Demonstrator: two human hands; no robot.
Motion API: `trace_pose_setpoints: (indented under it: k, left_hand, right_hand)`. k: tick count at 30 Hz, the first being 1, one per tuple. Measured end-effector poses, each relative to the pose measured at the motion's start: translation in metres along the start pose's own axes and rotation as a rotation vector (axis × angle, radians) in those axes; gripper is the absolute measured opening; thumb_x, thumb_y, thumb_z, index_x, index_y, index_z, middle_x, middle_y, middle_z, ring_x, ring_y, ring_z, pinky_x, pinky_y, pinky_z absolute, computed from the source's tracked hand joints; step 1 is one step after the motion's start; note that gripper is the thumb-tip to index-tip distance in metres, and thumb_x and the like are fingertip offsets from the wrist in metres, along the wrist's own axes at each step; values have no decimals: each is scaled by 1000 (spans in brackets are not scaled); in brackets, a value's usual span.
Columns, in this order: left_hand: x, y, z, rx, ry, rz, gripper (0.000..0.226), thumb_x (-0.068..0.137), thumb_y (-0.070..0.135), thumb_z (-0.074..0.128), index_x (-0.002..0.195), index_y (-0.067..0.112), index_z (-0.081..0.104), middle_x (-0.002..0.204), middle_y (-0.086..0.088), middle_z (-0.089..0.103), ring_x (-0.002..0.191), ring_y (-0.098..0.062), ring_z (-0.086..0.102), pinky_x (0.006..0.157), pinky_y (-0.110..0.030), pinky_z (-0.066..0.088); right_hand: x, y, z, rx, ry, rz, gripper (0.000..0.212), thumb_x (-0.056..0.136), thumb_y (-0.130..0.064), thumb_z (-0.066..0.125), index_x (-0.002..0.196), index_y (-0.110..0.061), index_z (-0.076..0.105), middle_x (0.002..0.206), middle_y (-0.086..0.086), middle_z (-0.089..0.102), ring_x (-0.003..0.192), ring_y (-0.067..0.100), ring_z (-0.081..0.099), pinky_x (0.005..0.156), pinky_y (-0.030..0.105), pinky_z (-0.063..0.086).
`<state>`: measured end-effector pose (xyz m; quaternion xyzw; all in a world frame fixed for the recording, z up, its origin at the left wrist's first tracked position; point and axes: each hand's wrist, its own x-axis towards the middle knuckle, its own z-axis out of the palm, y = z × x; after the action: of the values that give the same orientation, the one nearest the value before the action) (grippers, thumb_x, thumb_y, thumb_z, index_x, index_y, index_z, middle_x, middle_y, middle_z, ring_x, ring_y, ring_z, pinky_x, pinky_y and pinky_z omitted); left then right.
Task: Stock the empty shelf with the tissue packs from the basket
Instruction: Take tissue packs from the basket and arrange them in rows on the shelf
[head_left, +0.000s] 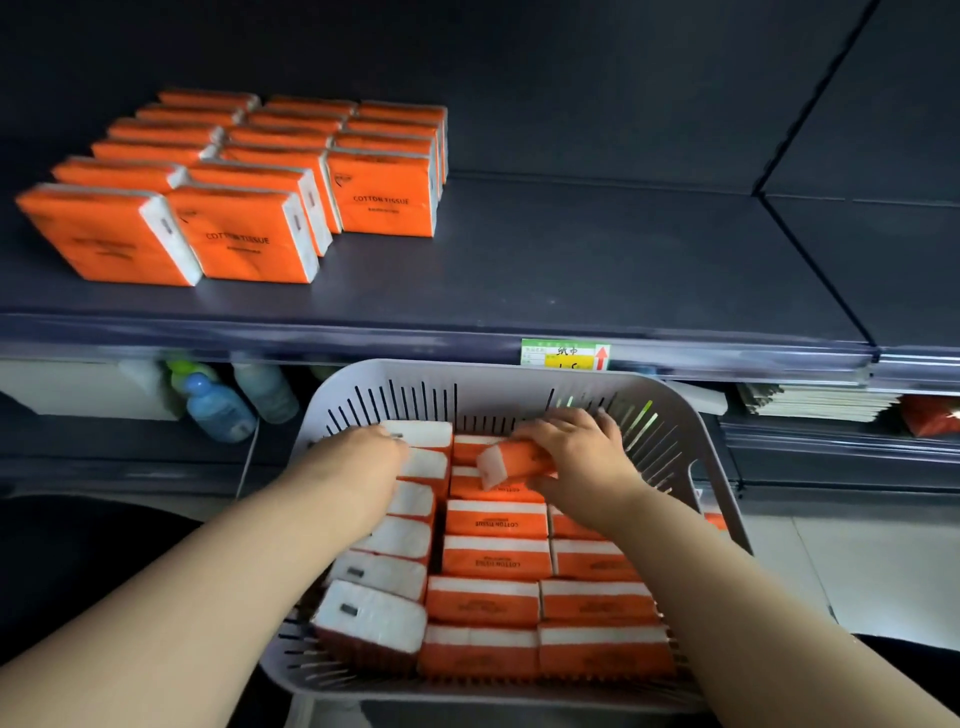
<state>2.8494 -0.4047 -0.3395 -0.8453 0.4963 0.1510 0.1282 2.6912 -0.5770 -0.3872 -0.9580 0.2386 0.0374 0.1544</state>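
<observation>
Mid-pick: a pack (514, 466) is gripped in the basket (467, 375) by the right hand (584, 452), the left hand (363, 457) reaches in with its hold impossible to tell, and a lift to the shelf (571, 270) is called for next.

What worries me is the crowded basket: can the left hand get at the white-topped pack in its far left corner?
Probably yes. The left hand is right at the white-topped pack, whose top lies uncovered; the right hand holds an orange pack off to the side.
</observation>
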Motion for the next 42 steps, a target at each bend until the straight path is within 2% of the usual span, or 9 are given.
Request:
trace_pose_setpoints:
  k: [6, 11, 14, 20, 25, 31, 35, 39, 42]
  left_hand:
    - [-13, 0, 13, -55, -71, -22, 31, 92, 19, 50, 122, 19, 56, 118, -2, 55, 102, -17, 55, 86, -31, 48]
    - [-11, 5, 12, -41, -98, -42, 35, 90, 11, 52, 124, 19, 54, 119, 0, 55, 103, -18, 56, 88, -32, 49]
    - [-8, 10, 8, -22, -133, -43, 34, 92, 13, 50, 126, 17, 52, 123, -2, 53, 109, -19, 55, 92, -32, 47]
    - [-5, 18, 1, -42, -201, -46, 33, 95, 15, 45, 127, 15, 52, 128, -5, 52, 115, -23, 53, 96, -35, 45]
    - [6, 22, 5, -66, -248, -23, 34, 98, 16, 41, 131, 11, 50, 132, -8, 51, 119, -25, 52, 97, -32, 44]
    - [8, 32, 23, -204, -219, 3, 27, 94, 23, 50, 119, 16, 58, 119, -6, 57, 103, -22, 56, 80, -27, 45]
    - [14, 35, 38, -291, -129, 8, 30, 90, 39, 54, 112, 19, 59, 116, -4, 56, 103, -24, 54, 75, -27, 39]
    - [23, 38, 42, -591, -68, -37, 42, 85, 53, 56, 115, 24, 55, 120, 0, 59, 107, -20, 55, 80, -27, 40]
    - [26, 39, 40, -749, -27, -109, 49, 82, 52, 61, 121, 24, 47, 116, 1, 61, 103, -19, 56, 79, -28, 41]
  right_hand:
    - [-2, 13, -2, 138, -71, 121, 69, 83, 0, 51, 143, -29, 33, 146, 2, 30, 134, 26, 29, 113, 36, 29]
    - [-4, 13, -18, 232, -36, 139, 53, 83, -20, 65, 131, -23, 45, 112, 3, 60, 96, 19, 61, 83, 28, 50]
    - [-2, 13, -28, 385, -33, 169, 46, 82, -35, 67, 120, -26, 44, 89, -6, 60, 79, 11, 59, 63, 21, 42]
    - [-2, 11, -11, 179, -301, 327, 35, 92, -32, 53, 125, -19, 53, 111, 3, 60, 92, 19, 59, 77, 29, 48]
    - [-2, 3, 10, -69, -168, 174, 57, 86, -46, 56, 137, -26, 39, 136, 4, 47, 124, 26, 43, 103, 40, 41]
    - [2, 1, 22, 143, -315, 369, 95, 74, -55, 68, 147, -24, 16, 136, 8, 49, 118, 28, 52, 96, 37, 46]
    - [4, 2, 22, 351, -198, 450, 61, 77, -39, 71, 128, -13, 50, 119, 9, 62, 106, 26, 59, 82, 30, 48]
    - [-2, -9, 27, 1069, -216, 597, 50, 76, -16, 76, 119, -11, 49, 108, 10, 64, 96, 27, 65, 71, 39, 58]
    - [-5, -13, 24, 1229, -342, 503, 34, 77, -7, 73, 105, -14, 55, 98, 5, 68, 91, 23, 67, 70, 37, 58]
